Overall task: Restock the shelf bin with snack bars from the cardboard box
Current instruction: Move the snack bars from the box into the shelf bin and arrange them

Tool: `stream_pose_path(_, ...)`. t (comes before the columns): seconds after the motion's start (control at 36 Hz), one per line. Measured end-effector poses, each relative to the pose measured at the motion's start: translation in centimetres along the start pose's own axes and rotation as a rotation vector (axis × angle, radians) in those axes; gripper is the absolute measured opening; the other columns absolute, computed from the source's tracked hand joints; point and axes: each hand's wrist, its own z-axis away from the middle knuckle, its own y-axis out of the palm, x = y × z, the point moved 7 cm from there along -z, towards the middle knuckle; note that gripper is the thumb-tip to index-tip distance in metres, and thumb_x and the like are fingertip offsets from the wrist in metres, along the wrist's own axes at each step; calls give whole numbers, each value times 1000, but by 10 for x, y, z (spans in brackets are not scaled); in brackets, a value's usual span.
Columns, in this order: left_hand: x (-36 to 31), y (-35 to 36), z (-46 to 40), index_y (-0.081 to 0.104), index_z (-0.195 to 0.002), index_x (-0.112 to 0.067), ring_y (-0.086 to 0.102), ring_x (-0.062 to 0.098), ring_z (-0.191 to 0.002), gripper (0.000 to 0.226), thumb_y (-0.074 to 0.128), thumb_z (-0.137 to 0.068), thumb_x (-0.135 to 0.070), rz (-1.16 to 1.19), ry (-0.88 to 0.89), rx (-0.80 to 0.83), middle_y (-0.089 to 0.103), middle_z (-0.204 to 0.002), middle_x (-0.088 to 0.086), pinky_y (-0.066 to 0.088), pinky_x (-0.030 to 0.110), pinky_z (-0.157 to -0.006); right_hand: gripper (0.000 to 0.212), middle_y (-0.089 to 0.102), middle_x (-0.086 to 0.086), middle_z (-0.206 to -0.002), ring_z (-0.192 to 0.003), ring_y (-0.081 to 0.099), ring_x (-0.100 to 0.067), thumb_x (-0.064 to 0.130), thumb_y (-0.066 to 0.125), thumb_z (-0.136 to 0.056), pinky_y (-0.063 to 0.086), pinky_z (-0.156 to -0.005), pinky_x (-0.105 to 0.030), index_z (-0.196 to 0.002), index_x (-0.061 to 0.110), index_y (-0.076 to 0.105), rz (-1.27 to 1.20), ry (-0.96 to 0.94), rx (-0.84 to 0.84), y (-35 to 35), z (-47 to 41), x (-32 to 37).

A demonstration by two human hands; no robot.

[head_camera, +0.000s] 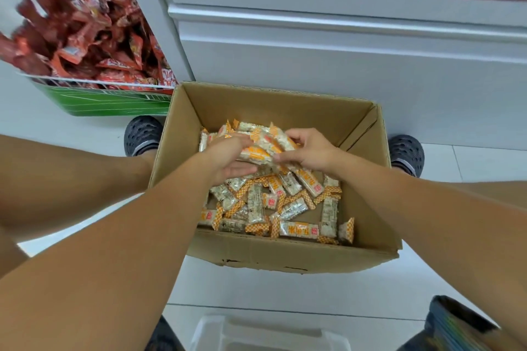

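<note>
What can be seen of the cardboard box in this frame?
The cardboard box is plain brown corrugated card, open at the top, its flaps folded down inside along the walls. It stands on the white tiled floor before a white shelf unit, between the person's two dark shoes. The near wall is scuffed and torn along its lower edge. Loose snack bars in clear and orange checked wrappers cover part of its bottom. The left hand and right hand reach inside and gather a bunch of bars.

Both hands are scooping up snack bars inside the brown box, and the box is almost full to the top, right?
Not quite. In the head view the left hand and right hand do gather orange-and-white wrapped snack bars, but the brown cardboard box is nearly empty: a shallow layer lies on its bottom.
</note>
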Motion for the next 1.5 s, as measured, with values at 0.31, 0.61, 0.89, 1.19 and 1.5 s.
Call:
stream_pose_path(0.31,15,9,5,63,-124,-10,72,26,-97,33,61,-97,-29,302,-55,162,69,-121,14,62,30,-65,52,68,12,-112,-108,60,-9,27,89,-73,46,-95,-30,-121,22,71,382,-227,-21,9,-3,27)
stream_pose_path(0.61,0,16,12,63,-116,-24,56,24,-123,51,84,-74,-45,223,27,156,44,-137,-3,61,33,-75,75,48,-7,-145,-133,46,-25,32,75,-87,40,-109,-40,-151,22,37,732,-314,19,25,-1,23)
stream_pose_path(0.89,-13,17,6,43,-144,-7,52,21,-122,84,86,-72,-8,359,96,143,34,-140,-11,59,26,-71,65,38,-2,-154,-129,50,-25,58,47,-94,37,-110,-53,-151,30,35,-517,190,-143,3,-2,17)
stream_pose_path(1.19,-116,8,91,66,-100,-7,73,15,-87,26,72,-77,6,-32,335,325,76,-89,4,60,25,-76,61,65,-5,-116,-97,64,-16,20,77,-80,51,-84,-35,-136,14,56,-324,-44,177,-18,44,121)
stream_pose_path(1.5,-314,-27,253,66,-111,-27,61,1,-66,61,94,-57,-25,-597,1053,76,63,-106,-6,53,19,-71,48,66,4,-118,-78,68,-2,17,83,-71,58,-62,-24,-117,19,69,42,-642,-178,-106,104,344)
